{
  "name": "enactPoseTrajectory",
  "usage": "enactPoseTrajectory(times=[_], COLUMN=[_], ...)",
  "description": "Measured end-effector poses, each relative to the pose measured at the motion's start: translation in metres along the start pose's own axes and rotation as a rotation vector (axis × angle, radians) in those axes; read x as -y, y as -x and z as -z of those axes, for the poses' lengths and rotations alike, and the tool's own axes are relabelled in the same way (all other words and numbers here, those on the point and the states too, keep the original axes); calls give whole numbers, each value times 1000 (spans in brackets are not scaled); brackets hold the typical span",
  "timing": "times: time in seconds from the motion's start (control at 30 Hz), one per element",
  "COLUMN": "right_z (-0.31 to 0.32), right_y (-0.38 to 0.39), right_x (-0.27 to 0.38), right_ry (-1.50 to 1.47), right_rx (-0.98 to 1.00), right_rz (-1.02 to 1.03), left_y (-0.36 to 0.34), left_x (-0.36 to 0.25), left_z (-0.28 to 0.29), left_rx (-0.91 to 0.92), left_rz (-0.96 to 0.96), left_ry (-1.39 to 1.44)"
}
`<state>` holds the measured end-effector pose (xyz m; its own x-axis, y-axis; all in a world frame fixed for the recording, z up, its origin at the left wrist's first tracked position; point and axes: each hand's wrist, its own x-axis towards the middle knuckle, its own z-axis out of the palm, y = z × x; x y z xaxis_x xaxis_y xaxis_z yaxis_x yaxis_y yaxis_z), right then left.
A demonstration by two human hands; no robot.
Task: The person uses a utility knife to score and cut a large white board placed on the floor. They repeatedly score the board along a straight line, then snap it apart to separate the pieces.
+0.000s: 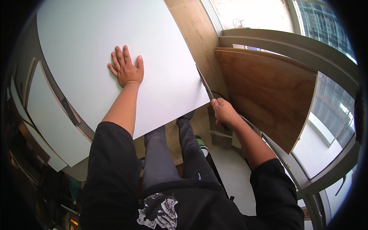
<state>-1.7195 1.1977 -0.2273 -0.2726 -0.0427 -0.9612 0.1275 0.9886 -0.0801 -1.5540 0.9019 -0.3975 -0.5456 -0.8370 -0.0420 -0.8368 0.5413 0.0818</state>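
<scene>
The left hand (pixel 127 69) is spread on the white board (pixel 165 46); at the board's edge, a tool (pixel 205 82) is clasped by the right hand (pixel 225 112).

No text can be read; the pale mark (pixel 199 176) on the grey trousers (pixel 159 163) is too small.

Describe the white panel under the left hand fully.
The white panel is large, with a smooth, plain face, and looks like coated board. It lies flat, near edge by the person's legs. The left hand rests palm-down on it, fingers spread; the right hand holds a thin tool at its right edge.
</scene>
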Motion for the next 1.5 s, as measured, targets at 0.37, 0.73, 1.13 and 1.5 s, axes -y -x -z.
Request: enactPoseTrajectory(times=[0.37,0.73,1.13,1.5], right_z=[-11,-4,-17,-9], right_y=[-10,-31,-1,17], right_x=[-7,-13,-57,-46], right_ry=[77,86,151,46], right_rx=[24,-8,-14,16], right_rz=[-6,-9,37,-16], left_y=[-1,1,-2,0], left_x=[1,0,-2,4], left_z=[-4,-1,-2,-3], left_rx=[-13,-5,-29,-41], left_rz=[-9,-13,-25,-38], left_ry=[-5,2,-1,14])
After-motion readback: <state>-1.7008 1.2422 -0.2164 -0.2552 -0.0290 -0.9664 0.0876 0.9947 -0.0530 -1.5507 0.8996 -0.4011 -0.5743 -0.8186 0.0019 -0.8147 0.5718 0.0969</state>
